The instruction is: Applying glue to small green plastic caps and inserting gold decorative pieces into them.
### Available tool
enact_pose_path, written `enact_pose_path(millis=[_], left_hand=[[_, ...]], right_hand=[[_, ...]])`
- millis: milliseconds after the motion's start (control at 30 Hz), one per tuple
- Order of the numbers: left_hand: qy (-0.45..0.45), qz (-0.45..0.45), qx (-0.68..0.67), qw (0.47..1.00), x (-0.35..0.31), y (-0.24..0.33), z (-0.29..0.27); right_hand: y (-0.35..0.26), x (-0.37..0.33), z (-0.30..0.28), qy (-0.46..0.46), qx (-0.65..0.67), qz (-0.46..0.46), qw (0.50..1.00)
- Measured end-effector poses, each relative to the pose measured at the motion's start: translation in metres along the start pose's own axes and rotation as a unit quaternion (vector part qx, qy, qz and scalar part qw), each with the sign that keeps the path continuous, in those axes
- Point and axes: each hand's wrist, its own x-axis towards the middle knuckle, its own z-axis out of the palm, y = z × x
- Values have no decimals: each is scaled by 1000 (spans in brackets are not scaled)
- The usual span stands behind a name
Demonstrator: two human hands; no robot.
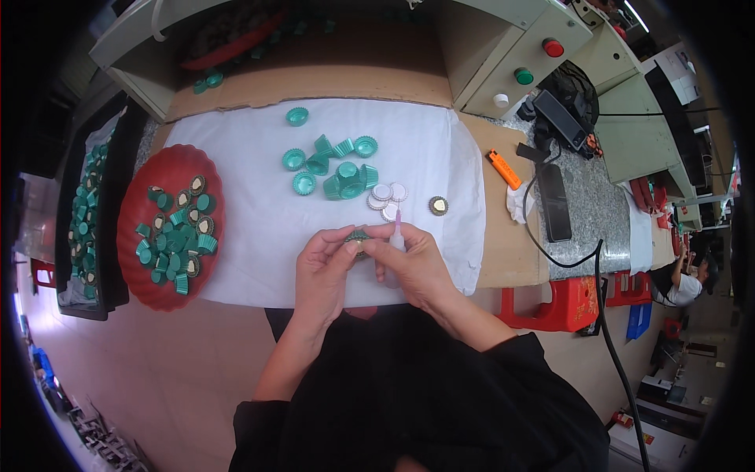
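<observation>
My left hand [321, 263] and my right hand [421, 267] meet near the front of the white sheet. Between their fingertips they pinch a small green fluted cup [357, 234], with a pale piece partly hidden by the thumbs. A slim dispenser bottle with a thin pinkish tip [398, 228] is tucked in my right hand and points away from me. Just beyond lie several white round discs [382, 192]. Several empty green fluted cups [348, 179] are grouped farther back. To the right sits a dark fluted cup with a pale centre [439, 205].
At the left, a red scalloped tray [130, 236] holds many green cups, some with pale centres. Beside it stands a black crate [118, 293] of similar cups. An orange cutter [504, 169], a dark phone-like slab [555, 206] and a black cable [602, 315] are at the right.
</observation>
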Motion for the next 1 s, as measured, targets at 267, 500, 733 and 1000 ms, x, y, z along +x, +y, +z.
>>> enact_pose_path(millis=[267,500,733,1000], left_hand=[[21,0,-11,1000,2,-1,3],[35,10,-21,999,2,-4,1],[71,13,-18,997,5,0,10],[70,-12,-24,997,5,1,10]], right_hand=[[0,4,4,14,-5,-6,1000],[5,8,5,27,-44,-12,999],[-2,13,13,28,-76,-32,996],[-4,1,5,7,-61,-16,998]])
